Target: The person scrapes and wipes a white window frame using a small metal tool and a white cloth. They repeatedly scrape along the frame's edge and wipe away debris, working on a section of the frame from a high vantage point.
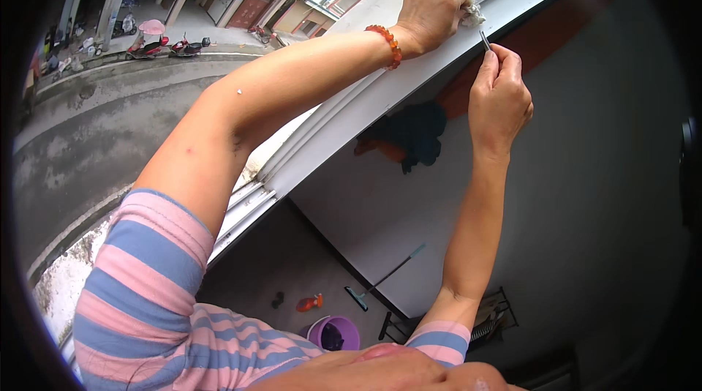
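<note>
My left hand (433,16) reaches out over the white window frame (409,78), its fingers closed on a crumpled whitish cloth (472,10) pressed against the frame's grooves. An orange bead bracelet (389,47) circles that wrist. Just below and to the right, my right hand (502,92) pinches a thin, grey metal-looking tool (485,40) between thumb and fingers. Its tip points up toward the cloth, close to the frame's inner edge. Most of the tool is hidden in my fingers, so its kind is unclear.
Outside, far below, lie a street (95,120) and parked scooters (189,47). Indoors on the floor are a purple bucket (349,326) with something dark inside, an orange spray bottle (308,303) and a squeegee with a long handle (391,275). A dark folded rack (504,310) stands near my right arm.
</note>
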Motion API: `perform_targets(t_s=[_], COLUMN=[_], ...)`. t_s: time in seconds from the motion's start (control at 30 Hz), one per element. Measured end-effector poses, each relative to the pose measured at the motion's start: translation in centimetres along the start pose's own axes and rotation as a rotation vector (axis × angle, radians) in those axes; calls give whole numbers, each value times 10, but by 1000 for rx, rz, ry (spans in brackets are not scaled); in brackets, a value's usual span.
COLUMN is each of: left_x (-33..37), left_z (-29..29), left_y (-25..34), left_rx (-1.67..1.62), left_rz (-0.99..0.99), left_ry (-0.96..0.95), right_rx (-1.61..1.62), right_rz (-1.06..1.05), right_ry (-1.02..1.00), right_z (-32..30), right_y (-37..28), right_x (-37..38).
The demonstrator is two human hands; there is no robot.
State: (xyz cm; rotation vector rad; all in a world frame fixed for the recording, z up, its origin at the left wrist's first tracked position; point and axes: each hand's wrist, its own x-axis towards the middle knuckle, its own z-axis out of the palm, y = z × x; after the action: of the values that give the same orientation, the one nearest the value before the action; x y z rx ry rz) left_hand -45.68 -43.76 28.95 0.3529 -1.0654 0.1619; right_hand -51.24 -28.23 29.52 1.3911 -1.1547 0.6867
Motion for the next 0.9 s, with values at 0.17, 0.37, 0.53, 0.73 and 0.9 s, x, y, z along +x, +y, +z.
perform_targets(t_s=[0.17,0.37,0.53,0.73,0.9], left_x=[-11,-13,-14,-18,-16], left_z=[-9,-10,-13,-19,-17], left_y=[4,10,13,4,-1], left_rx=[-17,-42,-94,-75,15], left_rz=[-92,-201,-263,-95,-39], left_ry=[-61,-66,-44,-49,-82], right_rx=[-124,-297,-325,-354,-362], right_rz=[-163,-297,-408,-384,-266], right_ry=[-56,-67,-3,-66,-185], right_z=[11,32,44,33,11], right_y=[10,14,20,17,2], right_x=[24,38,54,62,37])
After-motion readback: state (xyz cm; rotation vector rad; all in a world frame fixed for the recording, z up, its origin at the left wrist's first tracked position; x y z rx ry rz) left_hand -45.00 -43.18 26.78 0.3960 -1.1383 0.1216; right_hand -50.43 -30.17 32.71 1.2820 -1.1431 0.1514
